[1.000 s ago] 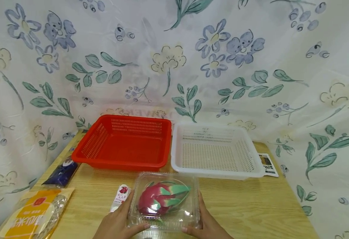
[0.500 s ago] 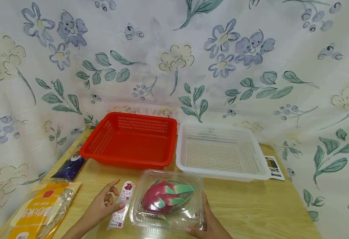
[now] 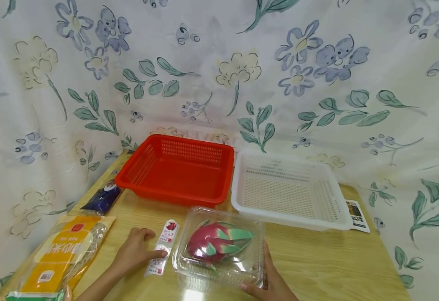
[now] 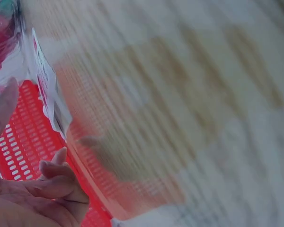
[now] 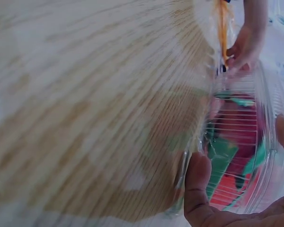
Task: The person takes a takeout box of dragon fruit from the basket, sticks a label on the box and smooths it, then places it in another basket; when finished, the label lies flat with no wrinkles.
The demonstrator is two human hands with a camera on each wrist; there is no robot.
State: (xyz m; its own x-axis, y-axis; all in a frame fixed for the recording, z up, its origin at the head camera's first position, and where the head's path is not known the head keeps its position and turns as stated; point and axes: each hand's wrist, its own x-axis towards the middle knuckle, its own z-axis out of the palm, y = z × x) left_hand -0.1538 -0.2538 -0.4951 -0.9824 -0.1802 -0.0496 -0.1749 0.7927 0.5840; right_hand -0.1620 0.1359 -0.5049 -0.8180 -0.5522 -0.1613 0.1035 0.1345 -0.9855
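Note:
A clear plastic clamshell box (image 3: 182, 267) with a pink and green dragon fruit (image 3: 213, 241) inside stands at the table's front middle. My right hand (image 3: 270, 280) holds its right side, thumb in front and fingers around the side, as the right wrist view (image 5: 236, 215) also shows. Left of the box lies a strip of label stickers (image 3: 168, 230) printed with a dragon fruit picture. Over the strip's lower part reaches the thumb of my left hand (image 3: 134, 248); whether it touches cannot be told. That hand's other fingers are loosely bent, with nothing between them and the thumb.
Behind the box stand a red basket (image 3: 189, 200) and a white basket (image 3: 291, 217). At the left lie a yellow food bag (image 3: 57, 246) and a dark blue packet (image 3: 103, 200). A printed card (image 3: 358, 215) lies right of the white basket. Patterned cloth hangs behind the table.
My left hand has let go of the box's left side and moved left to the label strip. The right hand keeps its hold. The head view has swung left.

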